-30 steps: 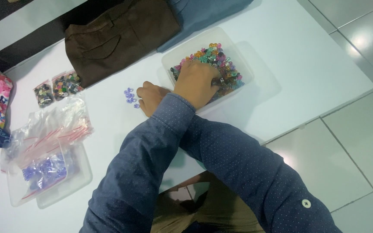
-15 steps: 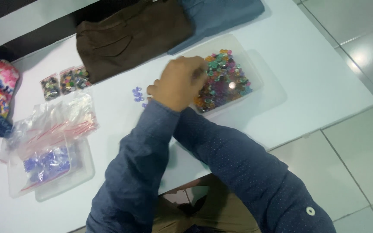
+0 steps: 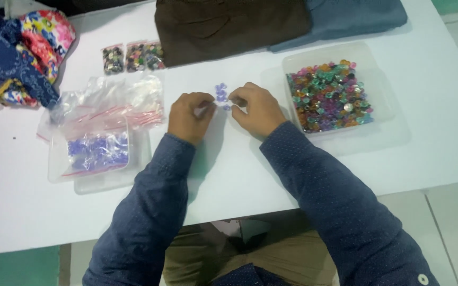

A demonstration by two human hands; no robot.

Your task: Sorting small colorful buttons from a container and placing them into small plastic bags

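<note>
A small pile of purple beads point(image 3: 221, 94) lies on the white table point(image 3: 250, 175) between my two hands. My left hand point(image 3: 189, 116) rests just left of the pile with its fingers curled; something pale shows at its fingertips, too small to make out. My right hand point(image 3: 255, 108) sits just right of the pile, thumb and fingers pinched together on a bead at its edge. To the right stands a clear plastic tub point(image 3: 382, 106) filled with mixed coloured beads point(image 3: 327, 95).
At the left, a clear tray point(image 3: 107, 180) holds zip bags, one with purple beads point(image 3: 99, 151). Three small bags of beads point(image 3: 133, 55) lie behind it. Folded brown cloth point(image 3: 229, 24) and blue cloth point(image 3: 345, 16) lie at the far edge, floral fabric point(image 3: 27, 47) at far left.
My right hand has left the tub of mixed beads and come to the purple pile. My left hand has stayed beside the pile. The camera has moved closer.
</note>
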